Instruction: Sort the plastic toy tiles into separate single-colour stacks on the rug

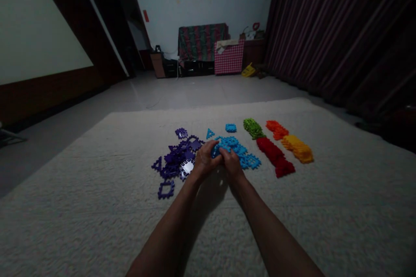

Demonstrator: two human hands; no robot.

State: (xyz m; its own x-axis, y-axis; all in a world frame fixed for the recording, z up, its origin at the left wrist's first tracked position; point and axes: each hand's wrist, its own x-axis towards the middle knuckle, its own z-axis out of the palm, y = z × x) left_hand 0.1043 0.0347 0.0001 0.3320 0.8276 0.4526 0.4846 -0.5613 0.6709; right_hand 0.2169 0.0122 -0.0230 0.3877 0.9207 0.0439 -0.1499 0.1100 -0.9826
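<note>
Both my hands meet at the near side of a pile of light blue interlocking toy tiles [242, 151]. My left hand [205, 159] is closed around a blue interlocking tile [215, 150], its fingers curled over the top. On the same tile, from the other side, presses my right hand [231, 162], thumb and fingers bent inward. How many tiles are between the hands I cannot tell. Left of my left hand spreads a loose heap of purple tiles [177, 158]. A blue triangular tile [210, 133] and a blue square frame tile [230, 128] lie apart beyond the hands.
To the right, overlapping rows of green [252, 128], red [274, 156], orange [277, 129] and yellow tiles [297, 148] rest on the pale carpet [97, 216]. A purple square frame [166, 189] lies nearest me. A cloth-covered cabinet [203, 43] stands against the far wall, with dark curtains [325, 30] at right.
</note>
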